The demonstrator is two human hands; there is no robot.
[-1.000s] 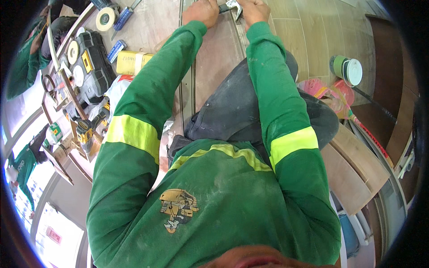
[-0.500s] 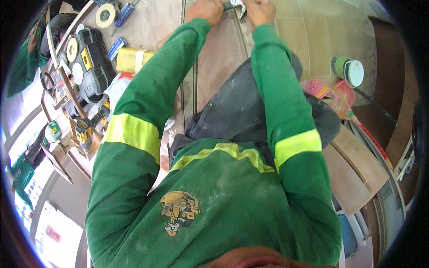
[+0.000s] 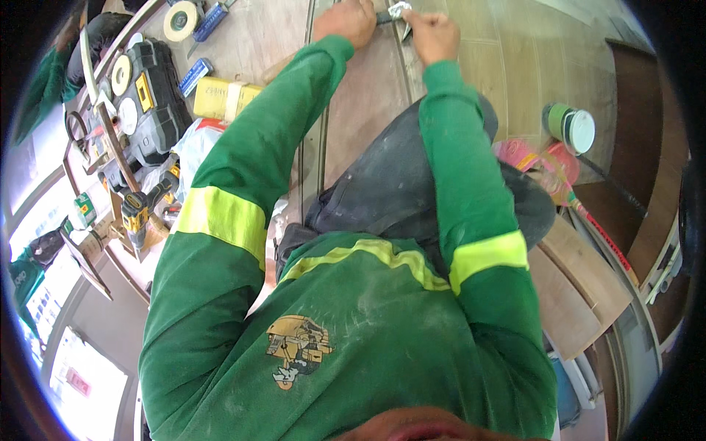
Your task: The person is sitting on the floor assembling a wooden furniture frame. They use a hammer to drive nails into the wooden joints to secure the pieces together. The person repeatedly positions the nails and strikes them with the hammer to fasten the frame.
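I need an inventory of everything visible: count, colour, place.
Hand tool: one, dark, silvery, top centre
Case: one, black and yellow, upper left
Discs: at least three, pale, upper left
Packs: two, blue, upper left
Package: one, yellow, left of centre
Bag: one, whitish, below package
Drill: one, yellow and black, left
Container: one, green and white, right
Patterned item: one, pink, right
Boards: several, pale brown, lower right
Panels: several, dark brown, far right
Other person: at least one, in green, upper left
Small clutter: uncountable, mixed, left
Left hand: one, bare, around tool
Right hand: one, bare, at tool's silvery end
Sleeves: two, green, both sides
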